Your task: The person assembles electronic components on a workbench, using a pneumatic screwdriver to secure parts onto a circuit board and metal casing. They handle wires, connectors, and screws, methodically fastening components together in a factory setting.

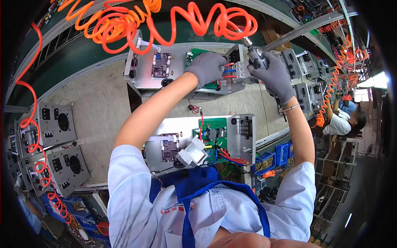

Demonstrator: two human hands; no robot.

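My left hand (pixel 208 67), in a grey glove, presses on the green circuit board and red and blue wires of the far grey metal chassis (pixel 144 76). My right hand (pixel 273 76), also gloved, grips a pneumatic screwdriver (pixel 255 56) whose tip is at the chassis's right end panel (pixel 237 68). An orange coiled air hose (pixel 165 20) runs from the tool across the top. A second open chassis (pixel 242 136) with a green board, purple board and white part lies nearer me.
Grey panels with fans (pixel 56 124) are stacked at the left beside another orange coil (pixel 35 136). Blue bins of small parts (pixel 273 159) sit at the right. More grey units (pixel 304 89) line the conveyor, where another person (pixel 341 120) works.
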